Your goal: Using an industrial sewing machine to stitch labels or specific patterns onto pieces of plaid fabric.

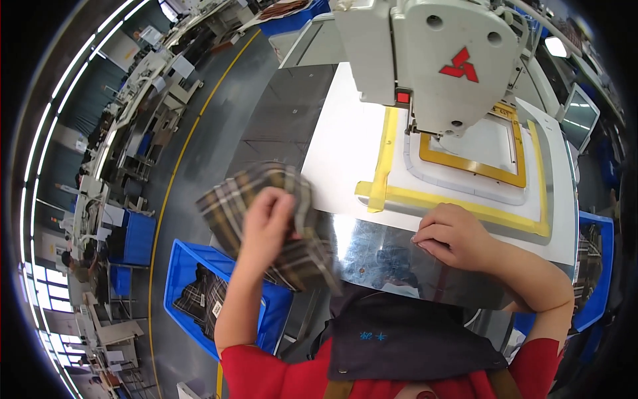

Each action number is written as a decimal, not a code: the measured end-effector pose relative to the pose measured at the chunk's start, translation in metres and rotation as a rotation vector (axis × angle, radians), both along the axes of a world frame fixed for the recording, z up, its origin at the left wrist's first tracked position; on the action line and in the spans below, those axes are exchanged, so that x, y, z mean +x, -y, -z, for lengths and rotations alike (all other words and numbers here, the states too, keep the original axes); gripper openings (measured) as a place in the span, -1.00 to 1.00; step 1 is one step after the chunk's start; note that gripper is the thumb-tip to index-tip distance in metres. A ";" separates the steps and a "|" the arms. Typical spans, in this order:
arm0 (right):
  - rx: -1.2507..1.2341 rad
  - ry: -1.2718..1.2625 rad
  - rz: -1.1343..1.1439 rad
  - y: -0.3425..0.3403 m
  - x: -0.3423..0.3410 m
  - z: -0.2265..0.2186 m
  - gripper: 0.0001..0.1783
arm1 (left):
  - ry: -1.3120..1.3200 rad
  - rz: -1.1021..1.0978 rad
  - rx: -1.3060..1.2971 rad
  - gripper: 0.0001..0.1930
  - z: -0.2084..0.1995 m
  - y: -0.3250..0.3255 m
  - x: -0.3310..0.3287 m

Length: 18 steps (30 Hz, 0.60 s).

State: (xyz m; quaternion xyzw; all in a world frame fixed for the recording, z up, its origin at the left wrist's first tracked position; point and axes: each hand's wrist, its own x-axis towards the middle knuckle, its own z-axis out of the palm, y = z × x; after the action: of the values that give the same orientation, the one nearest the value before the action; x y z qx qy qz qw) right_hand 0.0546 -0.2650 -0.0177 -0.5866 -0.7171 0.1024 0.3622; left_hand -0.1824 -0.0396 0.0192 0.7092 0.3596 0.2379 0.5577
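Note:
My left hand (268,223) is closed on a brown plaid cloth piece (256,179), blurred at its lower edge. The cloth is held up over the left front corner of the worktable, above a blue bin. My right hand (455,236) hovers over the shiny metal table edge (372,249), its fingers curled in toward the thumb. Whether anything is pinched there is too small to tell. Beyond it, under the white sewing machine head (445,66), a yellow frame (472,167) lies on a white sheet (339,146) edged with yellow tape (458,203).
At the lower left a blue bin (274,319) contains dark plaid garments (203,299). Another blue bin (601,266) with plaid cloth stands at the right. A screen (579,120) is at the far right. Past a yellow floor line (179,156), workbenches run along the left.

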 end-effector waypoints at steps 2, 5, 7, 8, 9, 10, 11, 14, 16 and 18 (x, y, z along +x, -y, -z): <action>-0.007 0.000 -0.003 0.001 0.000 0.002 -0.87 | -0.154 0.260 0.137 -0.82 0.014 0.008 0.029; -0.019 0.003 -0.007 -0.001 0.000 0.006 -0.88 | -0.420 0.448 0.541 -0.78 0.010 0.006 0.051; -0.018 0.005 -0.004 -0.001 0.000 0.007 -0.88 | -0.350 0.403 0.789 -0.75 0.012 -0.010 0.063; -0.019 0.025 -0.001 -0.002 0.000 0.006 -0.85 | -0.193 0.329 0.947 -0.72 0.015 -0.019 0.071; -0.020 0.045 0.002 -0.003 -0.001 0.005 -0.83 | -0.164 0.213 1.146 -0.65 0.016 -0.028 0.078; -0.015 0.047 0.014 -0.005 -0.002 0.004 -0.83 | -0.156 0.221 1.153 -0.65 0.015 -0.035 0.080; 0.038 0.140 0.036 -0.007 0.000 0.005 -0.80 | -0.347 0.319 0.849 -0.65 0.008 -0.040 0.088; 0.184 0.431 0.043 -0.022 0.000 -0.005 -0.73 | -0.566 0.601 0.348 -0.69 0.005 -0.067 0.100; 0.263 0.634 0.036 -0.035 -0.003 -0.008 -0.70 | -0.298 0.688 0.002 -0.77 0.003 -0.065 0.111; 0.444 0.727 -0.092 -0.051 -0.006 0.001 -0.68 | -0.323 0.679 -0.041 -0.80 -0.009 -0.060 0.126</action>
State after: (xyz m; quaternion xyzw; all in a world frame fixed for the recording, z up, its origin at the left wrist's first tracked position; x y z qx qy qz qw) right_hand 0.0489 -0.2141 -0.0189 -0.4597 -0.8281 -0.2519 0.1986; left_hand -0.0562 0.0203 0.0286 0.8052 0.1919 -0.0825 0.5550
